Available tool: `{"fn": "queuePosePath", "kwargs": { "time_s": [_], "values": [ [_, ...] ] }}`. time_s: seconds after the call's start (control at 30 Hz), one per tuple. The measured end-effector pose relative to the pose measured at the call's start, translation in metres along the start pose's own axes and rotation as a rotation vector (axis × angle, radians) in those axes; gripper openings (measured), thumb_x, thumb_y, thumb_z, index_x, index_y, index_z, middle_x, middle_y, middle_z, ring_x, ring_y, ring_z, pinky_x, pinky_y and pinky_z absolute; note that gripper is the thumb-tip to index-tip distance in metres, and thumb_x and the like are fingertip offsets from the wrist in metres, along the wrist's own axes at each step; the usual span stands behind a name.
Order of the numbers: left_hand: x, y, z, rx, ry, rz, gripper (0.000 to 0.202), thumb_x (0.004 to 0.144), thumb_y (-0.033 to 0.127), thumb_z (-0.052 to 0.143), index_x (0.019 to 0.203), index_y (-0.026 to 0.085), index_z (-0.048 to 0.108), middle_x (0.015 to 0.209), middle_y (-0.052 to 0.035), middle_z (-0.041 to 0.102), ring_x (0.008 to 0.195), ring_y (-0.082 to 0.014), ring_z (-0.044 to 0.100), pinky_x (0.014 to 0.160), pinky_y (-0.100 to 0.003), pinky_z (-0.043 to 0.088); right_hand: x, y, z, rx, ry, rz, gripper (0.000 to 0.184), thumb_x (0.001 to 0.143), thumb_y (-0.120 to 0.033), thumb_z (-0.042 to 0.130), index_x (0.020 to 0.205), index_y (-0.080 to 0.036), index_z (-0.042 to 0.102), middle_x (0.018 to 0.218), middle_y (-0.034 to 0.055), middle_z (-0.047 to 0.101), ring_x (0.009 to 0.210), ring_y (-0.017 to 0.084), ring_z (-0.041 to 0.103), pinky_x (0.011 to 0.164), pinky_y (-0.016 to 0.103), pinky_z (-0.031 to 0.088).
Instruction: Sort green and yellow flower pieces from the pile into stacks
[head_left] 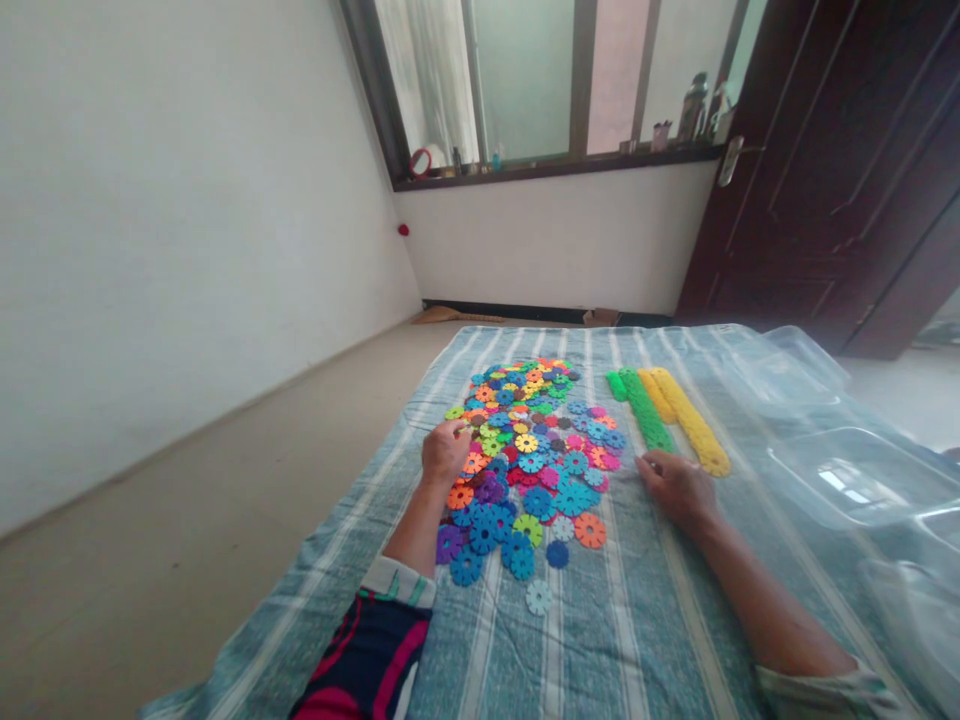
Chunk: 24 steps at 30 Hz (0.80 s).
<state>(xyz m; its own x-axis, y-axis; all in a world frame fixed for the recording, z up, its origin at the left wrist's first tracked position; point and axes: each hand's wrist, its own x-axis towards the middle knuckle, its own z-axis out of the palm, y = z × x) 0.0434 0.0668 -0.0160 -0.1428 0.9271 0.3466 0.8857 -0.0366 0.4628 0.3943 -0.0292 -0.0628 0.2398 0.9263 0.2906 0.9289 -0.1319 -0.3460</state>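
A loose pile of notched plastic discs (529,463) in many colours spreads over the middle of the cloth. At its left edge is my left hand (445,452), fingers curled together; whatever they pinch is hidden. To the right of the pile lies a long row of overlapping green discs (643,410), with a short green row (616,386) beside its far end. My right hand (679,488) rests at the near end of the long green row, its fingers bunched, and I cannot make out anything in them. Just beyond it runs a long row of yellow discs (690,422), beside a shorter yellow row (657,396).
A striped blue-grey cloth (585,650) covers the table. Clear plastic containers stand along the right side, including one at the far corner (787,370) and a larger one (862,478) nearer. Behind are a windowsill (555,172) with small items and a dark door (817,170).
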Motion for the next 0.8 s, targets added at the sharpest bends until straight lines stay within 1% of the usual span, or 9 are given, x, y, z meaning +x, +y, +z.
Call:
{"fn": "queuePosePath", "kwargs": {
  "time_s": [0.07,0.13,0.23,0.4,0.5,0.63,0.73,0.8],
  "values": [
    [0.0,-0.01,0.002,0.0,0.074,-0.031,0.026,0.078,0.026,0.05,0.087,0.019,0.074,0.098,-0.0075,0.075,0.093,-0.0205,0.067,0.085,-0.027,0.048,0.0,0.0,0.001,0.004,0.015,-0.013,0.028,0.09,-0.039,0.05,0.086,-0.025,0.074,0.077,0.0029,0.071,0.07,0.016,0.061,0.059,0.025,0.027],
    [0.002,-0.016,0.004,-0.017,0.116,-0.046,0.026,0.077,0.027,0.049,0.082,0.018,0.073,0.093,-0.0078,0.075,0.088,-0.0205,0.067,0.083,-0.027,0.048,0.0,0.001,0.001,0.01,0.018,-0.024,0.028,0.091,-0.038,0.049,0.085,-0.024,0.074,0.076,0.0027,0.07,0.07,0.016,0.061,0.06,0.025,0.028],
    [0.005,-0.021,0.007,-0.104,0.121,-0.088,0.026,0.074,0.03,0.051,0.08,0.018,0.072,0.089,-0.0075,0.075,0.085,-0.0212,0.067,0.081,-0.027,0.049,0.0,0.0,0.0,0.009,0.003,-0.021,0.028,0.09,-0.037,0.049,0.085,-0.023,0.073,0.078,0.0029,0.071,0.072,0.016,0.062,0.061,0.024,0.029],
    [0.012,-0.023,0.019,-0.309,0.144,-0.183,0.031,0.069,0.034,0.055,0.088,0.017,0.073,0.094,-0.0073,0.075,0.089,-0.0236,0.067,0.085,-0.031,0.05,0.001,-0.007,-0.006,-0.032,-0.006,-0.019,0.028,0.091,-0.035,0.049,0.084,-0.022,0.072,0.081,0.0036,0.072,0.076,0.016,0.063,0.062,0.024,0.029],
    [0.017,-0.023,0.029,-0.394,0.158,-0.191,0.033,0.067,0.036,0.057,0.089,0.018,0.072,0.095,-0.0061,0.074,0.091,-0.024,0.067,0.085,-0.031,0.051,0.002,-0.011,-0.007,-0.052,0.006,-0.024,0.028,0.092,-0.034,0.048,0.081,-0.021,0.071,0.081,0.0034,0.072,0.076,0.016,0.063,0.063,0.024,0.029],
    [0.02,-0.026,0.039,-0.514,0.174,-0.205,0.034,0.068,0.039,0.057,0.09,0.017,0.071,0.093,-0.0046,0.074,0.09,-0.023,0.066,0.078,-0.029,0.052,-0.001,-0.016,-0.008,-0.024,0.033,-0.025,0.027,0.091,-0.033,0.048,0.081,-0.022,0.071,0.082,0.0028,0.073,0.077,0.015,0.063,0.064,0.023,0.031],
    [0.021,-0.029,0.039,-0.541,0.196,-0.238,0.035,0.069,0.04,0.056,0.089,0.016,0.071,0.087,-0.0044,0.073,0.085,-0.0228,0.066,0.073,-0.029,0.052,-0.007,-0.028,-0.008,0.041,0.036,-0.046,0.028,0.092,-0.033,0.048,0.081,-0.022,0.071,0.08,0.0027,0.072,0.075,0.015,0.063,0.064,0.023,0.032],
    [0.019,-0.029,0.037,-0.512,0.212,-0.238,0.034,0.069,0.04,0.055,0.087,0.016,0.072,0.082,-0.0043,0.073,0.081,-0.0225,0.066,0.07,-0.029,0.051,-0.012,-0.041,-0.007,0.086,0.022,-0.093,0.031,0.092,-0.034,0.046,0.08,-0.022,0.071,0.077,0.0026,0.071,0.073,0.014,0.063,0.064,0.023,0.033]
  ]
}}
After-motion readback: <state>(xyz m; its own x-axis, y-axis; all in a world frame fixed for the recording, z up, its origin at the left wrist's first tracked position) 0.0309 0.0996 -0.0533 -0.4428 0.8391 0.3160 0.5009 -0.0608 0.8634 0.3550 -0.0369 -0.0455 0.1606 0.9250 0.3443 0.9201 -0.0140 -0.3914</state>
